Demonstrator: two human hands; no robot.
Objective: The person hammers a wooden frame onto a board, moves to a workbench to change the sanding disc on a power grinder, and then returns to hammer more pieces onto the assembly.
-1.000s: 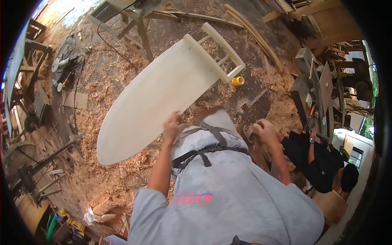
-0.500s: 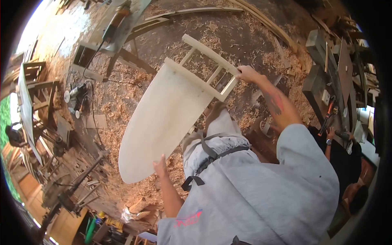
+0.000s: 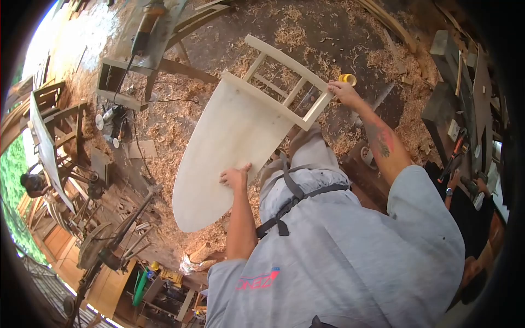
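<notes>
A pale wooden furniture piece (image 3: 219, 142) is tilted in front of my legs. It has a long panel with a rounded lower end and a ladder-like frame of rails and crosspieces at its upper end. My right hand (image 3: 343, 94) is closed around the right corner of that frame. On the face of the panel, near its right edge, my left hand (image 3: 235, 177) lies with fingers spread. Just beyond my right hand is a small yellow round object (image 3: 348, 80), partly behind the fingers.
Wood shavings (image 3: 164, 126) cover much of the floor. A corded power tool (image 3: 147, 27) lies on a bench at upper left. Dark timber blocks (image 3: 444, 104) stand at right, near another person's hand (image 3: 454, 180). Another person (image 3: 35, 183) is at far left.
My left hand has shifted from the panel's lower edge up onto its face. The furniture piece appears slightly higher and further right. The yellow object has come into view.
</notes>
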